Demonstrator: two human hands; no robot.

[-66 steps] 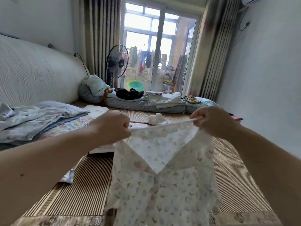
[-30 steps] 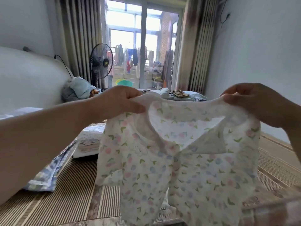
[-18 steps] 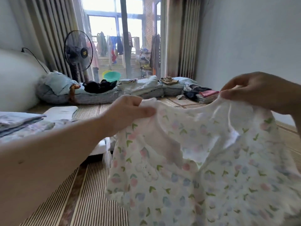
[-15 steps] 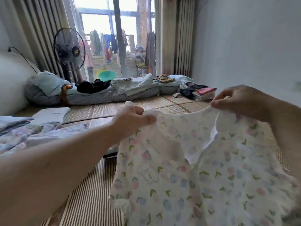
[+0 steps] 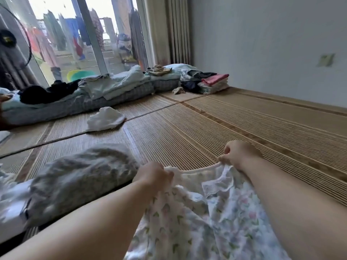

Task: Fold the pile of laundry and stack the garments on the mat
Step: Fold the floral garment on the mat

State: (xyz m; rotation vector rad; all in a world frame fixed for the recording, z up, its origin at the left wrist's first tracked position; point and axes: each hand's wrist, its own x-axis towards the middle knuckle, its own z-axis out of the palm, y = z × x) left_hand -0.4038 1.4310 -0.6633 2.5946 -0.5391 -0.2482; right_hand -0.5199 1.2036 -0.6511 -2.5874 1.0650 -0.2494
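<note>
A white floral top (image 5: 197, 218) with small pink and green flowers lies low over the woven straw mat (image 5: 216, 124), spreading towards me. My left hand (image 5: 155, 174) grips its upper edge on the left. My right hand (image 5: 238, 153) pinches the same edge on the right, close to the mat. Both hands are closed on the cloth. The lower part of the top runs out of the frame at the bottom. A stack of folded garments (image 5: 214, 83), pink on top, sits at the far end by the wall.
A grey-white bundle of bedding (image 5: 78, 177) lies just left of my left hand. A crumpled white cloth (image 5: 105, 120) rests on the mat further out. A long quilted pad with loose clothes (image 5: 90, 92) runs along the glass door. The wall is on the right.
The floral top was held up in the air in front of me; now both hands have brought it down to the mat, and my view has turned right and downward.
</note>
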